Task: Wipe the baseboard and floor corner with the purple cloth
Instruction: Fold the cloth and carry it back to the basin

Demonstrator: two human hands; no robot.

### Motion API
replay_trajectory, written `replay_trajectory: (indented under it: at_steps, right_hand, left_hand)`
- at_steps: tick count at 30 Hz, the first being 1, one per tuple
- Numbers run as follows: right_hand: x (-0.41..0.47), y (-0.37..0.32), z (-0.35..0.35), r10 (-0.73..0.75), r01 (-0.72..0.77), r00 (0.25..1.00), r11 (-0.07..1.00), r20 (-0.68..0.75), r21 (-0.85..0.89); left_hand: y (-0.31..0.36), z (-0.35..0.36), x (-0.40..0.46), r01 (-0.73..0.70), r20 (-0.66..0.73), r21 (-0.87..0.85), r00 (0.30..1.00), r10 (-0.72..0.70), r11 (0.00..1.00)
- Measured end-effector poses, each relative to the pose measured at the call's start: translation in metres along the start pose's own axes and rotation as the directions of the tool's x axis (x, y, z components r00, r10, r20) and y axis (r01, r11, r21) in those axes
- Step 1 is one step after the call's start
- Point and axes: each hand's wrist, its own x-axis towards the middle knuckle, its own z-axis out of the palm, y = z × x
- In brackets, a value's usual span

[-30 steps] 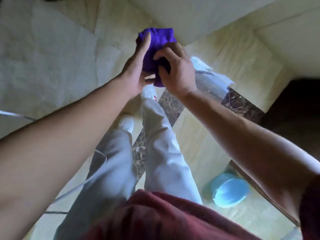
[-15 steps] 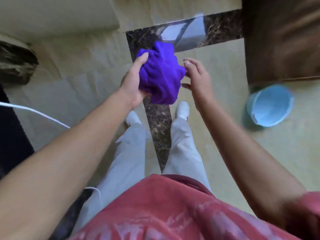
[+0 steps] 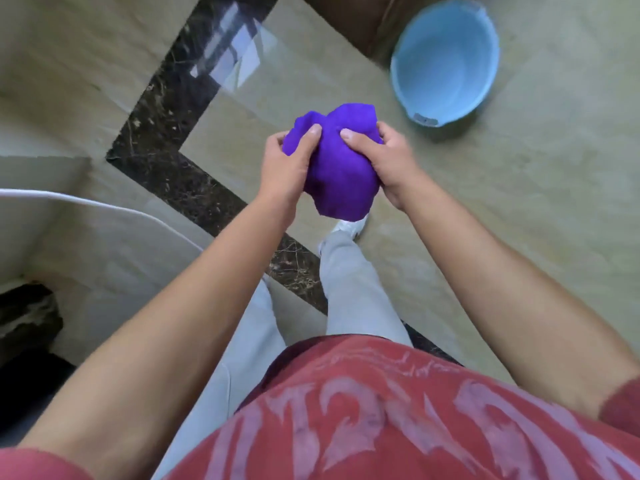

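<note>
The purple cloth [image 3: 341,168] is bunched into a ball, held at waist height above the beige tiled floor [image 3: 502,209]. My left hand [image 3: 285,166] grips its left side with the thumb pressed into the fabric. My right hand [image 3: 388,161] grips its right side the same way. Both hands are closed on the cloth. A dark marble strip [image 3: 166,133] in the floor bends in a corner at the left. I stand upright; my legs and one white shoe [image 3: 349,228] show below the cloth. I cannot make out a baseboard.
A light blue plastic basin [image 3: 446,60] stands on the floor at the upper right, next to a dark brown surface [image 3: 349,15]. A white cable [image 3: 104,211] runs across the left. A dark object [image 3: 24,320] sits at the lower left edge.
My right hand, apart from the cloth half a second ago, now grips it together with the left. The view has swung round, and the basin now sits higher at the upper right.
</note>
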Motion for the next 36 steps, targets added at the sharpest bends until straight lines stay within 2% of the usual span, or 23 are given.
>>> replay_trajectory:
  at_steps: [3,6,8,11,14,17,20,23,27,33,36]
  right_hand:
    - [0.016,-0.023,-0.077,-0.009,0.031,0.991,0.986,-0.134,0.164]
    - [0.035,-0.034,-0.127,0.002,0.059,0.986,0.933,-0.169,0.356]
    - [0.048,-0.037,-0.151,0.035,0.039,0.986,0.901,-0.162,0.432]
    - [0.071,-0.041,-0.183,0.099,-0.032,0.988,0.882,-0.119,0.47]
    - [0.107,-0.052,-0.214,0.161,-0.094,0.981,0.89,-0.113,0.447]
    - [0.153,-0.07,-0.254,0.195,-0.097,0.964,0.89,-0.18,0.445]
    - [0.218,-0.081,-0.29,0.22,-0.078,0.938,0.886,-0.268,0.458]
    - [0.283,-0.074,-0.314,0.249,-0.153,0.939,0.92,-0.237,0.36]
    - [0.372,-0.037,-0.358,0.319,-0.233,0.923,0.908,-0.216,0.347]
    - [0.51,0.07,-0.4,0.339,-0.272,0.896,0.93,-0.288,0.248]
    - [0.558,0.119,-0.405,0.341,-0.263,0.887,0.927,-0.312,0.268]
  left_hand:
    - [0.016,0.082,0.014,-0.036,0.151,0.089,0.988,0.022,0.995]
    - [0.03,0.141,0.037,-0.066,0.337,0.182,0.941,0.001,0.981]
    - [0.038,0.174,0.054,-0.046,0.394,0.228,0.918,-0.049,0.973]
    - [0.052,0.209,0.088,-0.038,0.345,0.282,0.936,-0.065,0.959]
    - [0.073,0.238,0.129,0.024,0.334,0.373,0.929,-0.158,0.927]
    - [0.1,0.285,0.173,0.037,0.357,0.52,0.898,-0.257,0.853]
    - [0.122,0.338,0.228,-0.045,0.393,0.627,0.881,-0.265,0.778]
    - [0.128,0.38,0.286,-0.133,0.368,0.754,0.896,-0.247,0.643]
    - [0.093,0.43,0.386,-0.23,0.362,0.847,0.91,-0.201,0.479]
    - [-0.012,0.473,0.534,-0.236,0.309,0.919,0.928,-0.209,0.315]
    - [-0.046,0.483,0.586,-0.272,0.315,0.936,0.93,-0.19,0.222]
